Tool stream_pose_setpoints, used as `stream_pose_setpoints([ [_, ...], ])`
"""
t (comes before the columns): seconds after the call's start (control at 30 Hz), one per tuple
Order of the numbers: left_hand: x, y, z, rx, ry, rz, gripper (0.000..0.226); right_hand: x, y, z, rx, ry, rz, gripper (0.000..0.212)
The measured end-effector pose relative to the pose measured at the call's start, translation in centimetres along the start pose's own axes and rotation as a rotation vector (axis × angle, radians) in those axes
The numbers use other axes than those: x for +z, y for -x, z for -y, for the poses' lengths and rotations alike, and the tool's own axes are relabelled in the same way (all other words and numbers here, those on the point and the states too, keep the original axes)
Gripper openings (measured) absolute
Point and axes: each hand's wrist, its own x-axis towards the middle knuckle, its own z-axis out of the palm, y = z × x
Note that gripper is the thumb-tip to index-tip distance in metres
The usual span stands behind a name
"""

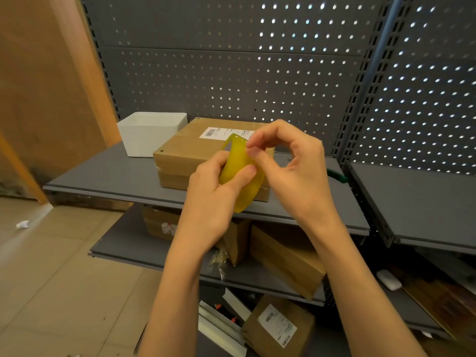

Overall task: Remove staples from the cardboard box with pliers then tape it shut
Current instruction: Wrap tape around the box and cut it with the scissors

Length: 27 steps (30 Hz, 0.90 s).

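Observation:
A flat cardboard box (185, 153) with a white barcode label lies closed on the grey shelf (108, 173). In front of it my left hand (213, 197) grips a yellow roll of tape (238, 163) from the side, thumb across its outer face. My right hand (291, 166) is at the roll's upper edge, thumb and forefinger pinched on the tape surface. A green pliers handle (337, 175) pokes out on the shelf behind my right wrist; the rest of the pliers is hidden.
A white square tub (149, 132) stands left of the box against the perforated back panel. Several cardboard boxes (286, 258) and metal rails lie on the lower shelves. A second grey shelf (417, 199) extends to the right.

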Motion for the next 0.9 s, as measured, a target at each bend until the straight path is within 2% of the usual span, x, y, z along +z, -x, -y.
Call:
stream_pose_setpoints([
  [0.2,-0.3,-0.5,-0.2,-0.041,0.027,-0.068,0.011,0.1,0.8,0.7,0.012,-0.081,0.020,0.018],
  [0.33,-0.6,-0.4,0.0,-0.007,0.010,-0.031,0.004,-0.2,0.2,0.8,0.087,-0.171,0.011,0.016],
  [0.5,-0.2,-0.2,0.1,0.014,0.006,-0.050,0.010,-0.2,-0.4,0.5,0.144,-0.050,0.054,0.016],
  [0.73,-0.5,0.1,0.1,0.032,-0.041,-0.043,0.019,-0.3,-0.4,0.1,0.189,-0.025,0.077,0.015],
  [0.9,-0.9,0.2,0.0,0.061,-0.069,-0.004,0.022,-0.3,-0.6,-0.3,0.201,0.006,0.154,0.015],
])
